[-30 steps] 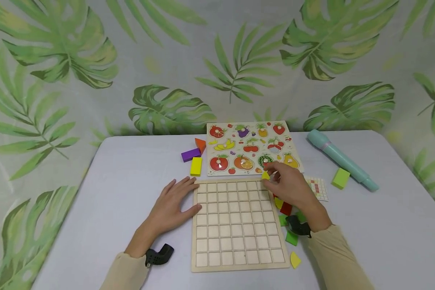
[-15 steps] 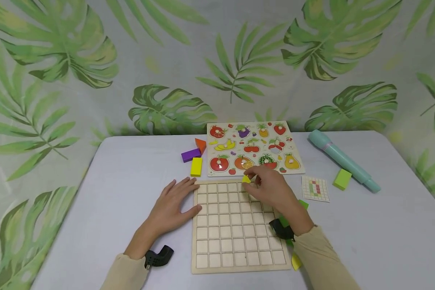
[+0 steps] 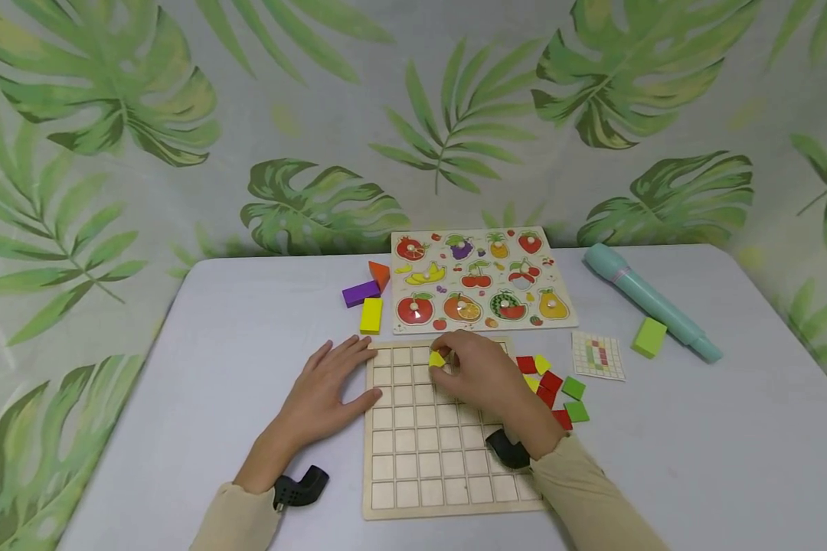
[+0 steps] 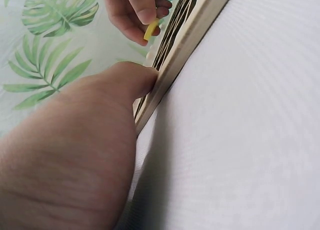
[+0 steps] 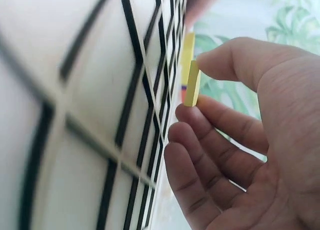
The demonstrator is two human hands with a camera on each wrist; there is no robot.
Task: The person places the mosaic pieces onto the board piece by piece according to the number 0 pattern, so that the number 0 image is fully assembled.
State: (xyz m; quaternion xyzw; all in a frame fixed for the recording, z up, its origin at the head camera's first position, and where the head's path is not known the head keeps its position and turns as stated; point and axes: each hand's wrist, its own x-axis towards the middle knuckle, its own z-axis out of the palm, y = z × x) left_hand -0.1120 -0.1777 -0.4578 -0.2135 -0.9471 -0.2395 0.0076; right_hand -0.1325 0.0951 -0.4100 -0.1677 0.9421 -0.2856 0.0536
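Observation:
My right hand pinches a small yellow tile between thumb and fingers, over the upper rows of a wooden grid board. In the right wrist view the yellow tile appears edge-on, apart from the board's surface. My left hand lies with spread, straight fingers at the board's left edge, its fingertips touching the frame. Seen from the left wrist, the left thumb rests against the wooden side. Loose red tiles, green tiles and yellow tiles lie just right of the board, partly covered by the right arm.
Behind the board lies a fruit knob puzzle. Yellow, purple and orange blocks sit to its left. A patterned card, a green block and a teal microphone-shaped object are on the right.
My right hand has moved left from the board's upper right corner, carrying the yellow tile. The card and loose tiles at the right have come into view. My left hand stays in place.

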